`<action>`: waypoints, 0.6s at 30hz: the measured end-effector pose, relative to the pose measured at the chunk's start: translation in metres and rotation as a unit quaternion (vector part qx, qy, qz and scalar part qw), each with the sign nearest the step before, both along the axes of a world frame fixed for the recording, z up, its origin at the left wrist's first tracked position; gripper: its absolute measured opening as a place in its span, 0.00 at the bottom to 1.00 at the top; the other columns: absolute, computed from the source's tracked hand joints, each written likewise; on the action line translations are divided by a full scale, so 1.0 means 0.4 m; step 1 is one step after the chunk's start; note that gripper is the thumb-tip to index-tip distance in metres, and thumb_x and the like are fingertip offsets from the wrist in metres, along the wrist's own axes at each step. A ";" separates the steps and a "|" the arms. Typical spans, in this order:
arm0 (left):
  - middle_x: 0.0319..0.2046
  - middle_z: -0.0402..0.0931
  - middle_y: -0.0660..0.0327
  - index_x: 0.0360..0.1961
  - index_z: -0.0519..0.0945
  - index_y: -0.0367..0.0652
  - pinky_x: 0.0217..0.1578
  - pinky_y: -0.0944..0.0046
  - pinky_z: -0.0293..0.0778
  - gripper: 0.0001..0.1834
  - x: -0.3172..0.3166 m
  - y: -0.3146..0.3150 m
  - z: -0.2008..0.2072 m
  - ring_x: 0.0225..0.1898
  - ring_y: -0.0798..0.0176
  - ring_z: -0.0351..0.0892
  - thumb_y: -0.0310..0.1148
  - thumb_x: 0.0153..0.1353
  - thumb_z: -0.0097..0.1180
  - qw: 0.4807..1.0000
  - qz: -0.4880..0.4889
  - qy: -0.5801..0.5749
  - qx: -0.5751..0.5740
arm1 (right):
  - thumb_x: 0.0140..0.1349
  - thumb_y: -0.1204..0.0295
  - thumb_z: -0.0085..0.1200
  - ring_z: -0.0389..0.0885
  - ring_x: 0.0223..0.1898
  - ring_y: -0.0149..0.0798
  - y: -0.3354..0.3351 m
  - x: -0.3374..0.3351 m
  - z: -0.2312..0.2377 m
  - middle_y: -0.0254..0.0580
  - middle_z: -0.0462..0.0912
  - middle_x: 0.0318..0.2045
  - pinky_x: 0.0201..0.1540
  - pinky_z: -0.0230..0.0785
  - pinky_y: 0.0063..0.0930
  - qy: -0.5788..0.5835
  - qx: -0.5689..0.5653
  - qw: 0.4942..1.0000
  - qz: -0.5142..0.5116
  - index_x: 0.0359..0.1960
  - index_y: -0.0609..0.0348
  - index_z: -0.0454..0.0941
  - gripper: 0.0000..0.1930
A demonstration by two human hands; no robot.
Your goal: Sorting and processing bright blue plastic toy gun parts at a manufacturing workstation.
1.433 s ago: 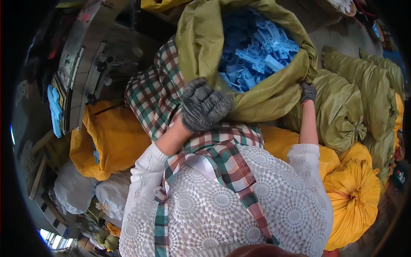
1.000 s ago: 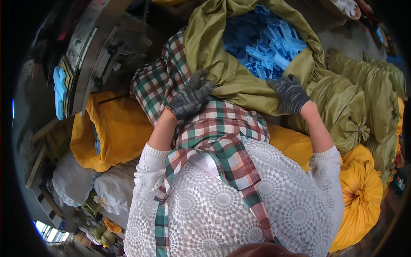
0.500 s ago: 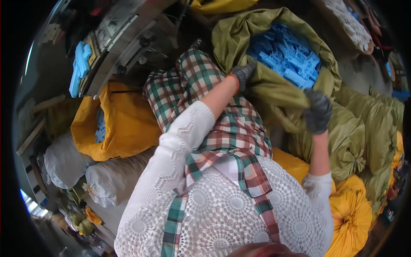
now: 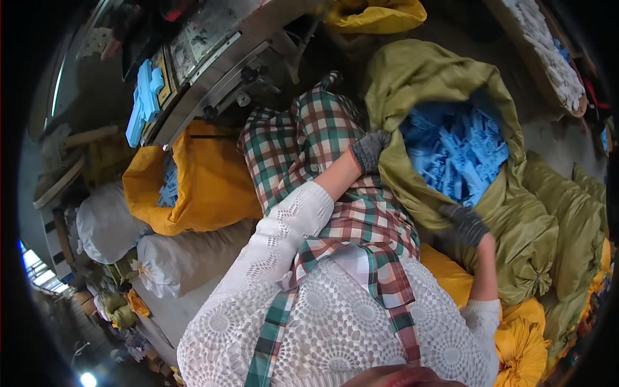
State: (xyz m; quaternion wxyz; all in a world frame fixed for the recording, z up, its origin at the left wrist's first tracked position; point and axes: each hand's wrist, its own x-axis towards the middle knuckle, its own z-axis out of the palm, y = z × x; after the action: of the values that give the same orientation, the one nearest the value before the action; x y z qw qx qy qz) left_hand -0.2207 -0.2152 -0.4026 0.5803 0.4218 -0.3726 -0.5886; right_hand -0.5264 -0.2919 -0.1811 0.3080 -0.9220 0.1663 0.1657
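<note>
A large olive-green sack stands at the upper right with its mouth wide, filled with loose light-blue moulded pieces. The pieces look like small toy-like plastic parts, but their exact kind is hard to make out. My left hand, in a dark glove with an orange cuff, is closed round the left side of the sack's rim. On the near rim, my right hand, also in a dark glove and slightly blurred, pinches the cloth with its fingers over the edge.
To the left, an orange sack holds more blue pieces below a metal machine. White sacks lie lower left. Tied olive sacks and a yellow sack are at the right. A tray of white pieces stands upper right.
The near side of the sack's mouth has come down and opened wider, showing more of the blue pieces. My right hand has moved lower along the rim. The whole view has shifted a little.
</note>
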 end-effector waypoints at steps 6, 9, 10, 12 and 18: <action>0.43 0.79 0.60 0.55 0.73 0.43 0.46 0.62 0.79 0.23 -0.015 0.065 0.200 0.44 0.62 0.80 0.22 0.58 0.58 0.847 -0.139 0.495 0.135 | 0.52 0.70 0.60 0.70 0.59 0.50 -0.118 0.298 0.149 0.43 0.75 0.56 0.65 0.58 0.45 -0.251 -0.318 0.914 0.000 0.55 0.46 0.75 0.25; 0.45 0.78 0.58 0.57 0.71 0.41 0.46 0.62 0.79 0.24 -0.005 0.078 0.275 0.44 0.61 0.80 0.24 0.58 0.58 0.936 -0.152 0.308 0.078 | 0.52 0.68 0.59 0.69 0.60 0.46 -0.185 0.442 0.085 0.42 0.77 0.53 0.69 0.51 0.45 -0.241 -0.351 0.889 0.170 0.52 0.45 0.77 0.22; 0.46 0.77 0.58 0.57 0.71 0.40 0.46 0.62 0.79 0.24 0.002 0.082 0.295 0.44 0.61 0.80 0.25 0.58 0.58 0.966 -0.132 0.213 0.065 | 0.53 0.67 0.59 0.73 0.57 0.44 -0.212 0.484 0.060 0.42 0.79 0.49 0.65 0.57 0.43 -0.224 -0.309 0.906 0.183 0.49 0.45 0.79 0.19; 0.48 0.76 0.57 0.58 0.69 0.37 0.49 0.63 0.77 0.26 0.017 0.092 0.342 0.47 0.62 0.78 0.27 0.58 0.59 0.983 -0.073 0.102 0.138 | 0.51 0.68 0.59 0.78 0.49 0.43 -0.273 0.544 0.046 0.42 0.82 0.41 0.57 0.65 0.39 -0.149 -0.216 0.945 0.198 0.43 0.48 0.81 0.15; 0.51 0.72 0.46 0.63 0.56 0.28 0.56 0.57 0.68 0.48 -0.066 0.036 0.470 0.51 0.51 0.73 0.43 0.50 0.69 0.914 0.260 -0.254 0.180 | 0.47 0.67 0.59 0.77 0.25 0.45 -0.340 0.747 0.028 0.48 0.82 0.24 0.32 0.70 0.40 0.100 0.046 0.949 0.296 0.29 0.60 0.82 0.10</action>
State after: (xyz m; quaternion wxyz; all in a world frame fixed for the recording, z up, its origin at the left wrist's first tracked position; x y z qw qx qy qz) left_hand -0.2471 -0.2008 -0.2144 0.5131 0.7365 -0.2717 -0.3472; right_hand -0.2276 -0.4280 -0.1699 0.2689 -0.8932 -0.0921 0.3485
